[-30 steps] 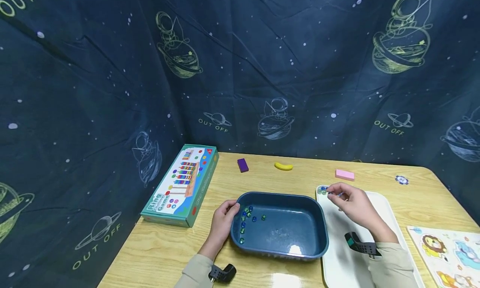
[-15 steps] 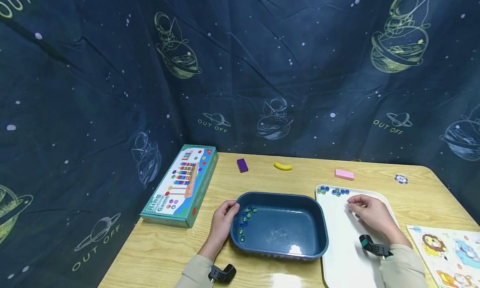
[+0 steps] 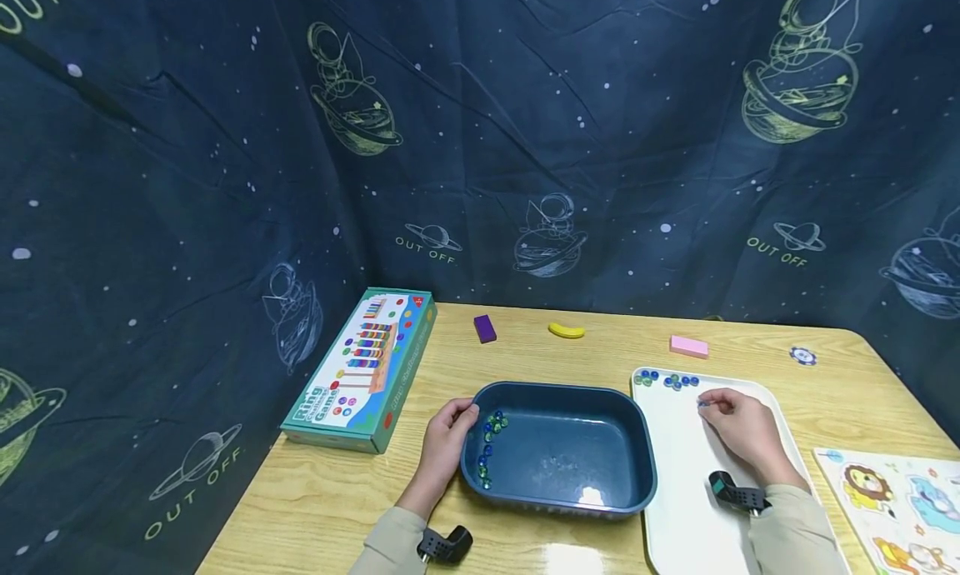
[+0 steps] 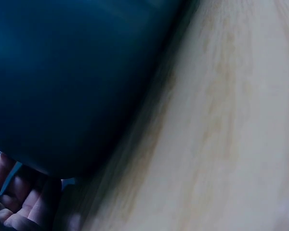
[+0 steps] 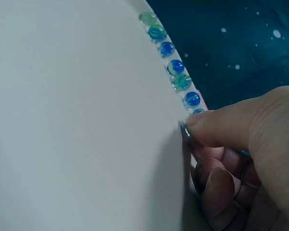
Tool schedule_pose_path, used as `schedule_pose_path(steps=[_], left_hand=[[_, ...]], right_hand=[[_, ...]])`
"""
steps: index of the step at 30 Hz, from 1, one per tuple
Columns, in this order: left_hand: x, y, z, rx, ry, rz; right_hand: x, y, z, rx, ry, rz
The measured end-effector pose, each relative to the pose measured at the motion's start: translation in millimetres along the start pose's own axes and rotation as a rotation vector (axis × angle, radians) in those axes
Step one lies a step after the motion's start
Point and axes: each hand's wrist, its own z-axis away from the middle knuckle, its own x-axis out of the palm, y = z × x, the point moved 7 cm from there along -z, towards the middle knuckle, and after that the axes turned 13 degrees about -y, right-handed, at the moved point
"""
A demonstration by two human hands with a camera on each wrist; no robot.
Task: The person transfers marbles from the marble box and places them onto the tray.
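My left hand point(image 3: 444, 442) grips the left end of a dark blue plastic tub point(image 3: 570, 446), thumb at the rim. In the left wrist view, curled fingers point(image 4: 26, 197) show beneath the tub's corner. Several blue and green glass marbles point(image 3: 487, 449) lie along its inner left side. Over the white tray point(image 3: 675, 475), my right hand point(image 3: 746, 429) pinches a slim, metallic-looking piece point(image 5: 184, 130); most of it is hidden by the hand. More marbles point(image 5: 176, 67) line the tray's far edge, just ahead of the right thumb in the right wrist view.
Left of the tub is a ring game box point(image 3: 363, 367). Behind lie a purple block point(image 3: 485, 328), a yellow toy banana point(image 3: 566, 331), a pink block point(image 3: 688, 347) and a poker chip point(image 3: 802, 356). An animal picture board point(image 3: 892, 508) sits at the right.
My right hand has moved right and nearer from the tray's far-left corner, uncovering the marble row. Marbles in the tub have rolled and regrouped at its left side; my left hand stays put.
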Motion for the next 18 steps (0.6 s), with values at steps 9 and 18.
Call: schedule_pose_path(steps=[9, 18], left_hand=[[2.6, 24.0, 10.1, -0.009, -0.018, 0.013], [3.3, 32.1, 13.9, 0.004, -0.008, -0.017]], right_hand=[[-17.6, -25, 9, -0.023, -0.031, -0.165], [3.4, -127, 19, -0.276, -0.258, -0.324]])
